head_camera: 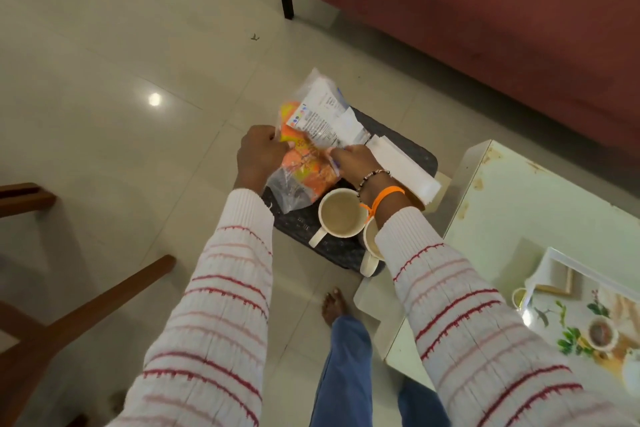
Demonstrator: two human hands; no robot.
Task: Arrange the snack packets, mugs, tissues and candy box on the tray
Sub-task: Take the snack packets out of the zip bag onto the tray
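Our sleeves [214, 315], white with red stripes, fill the bottom of the view and reach down toward a dark tray [398, 140] that sits at floor level beside a white table [540, 204]. We hold a snack packet [311, 135] over the far left part of the tray. Our left hand [259, 156] is clenched on the packet's left edge, and our right hand [356, 163] pinches its right side near the middle, so both hands grasp the same packet. It is clear plastic with orange snacks inside and a white printed label facing up, and its top end tilts away from us past the tray's edge.

Two cream mugs stand on the near part of the tray. One mug [341, 213] shows pale brown liquid, with its handle pointing toward us and to the left. We see the second mug [370, 253] only in part, under our right wrist, just beside the first. White tissues [405, 166] lie along the tray's right side, overhanging toward the table.

Our right wrist wears a bead bracelet [372, 177] and an orange band [384, 196]. A floral tray [554, 258] rests on the table at the right. A red sofa [485, 28] stands beyond, and a wooden chair [86, 305] is at the left.
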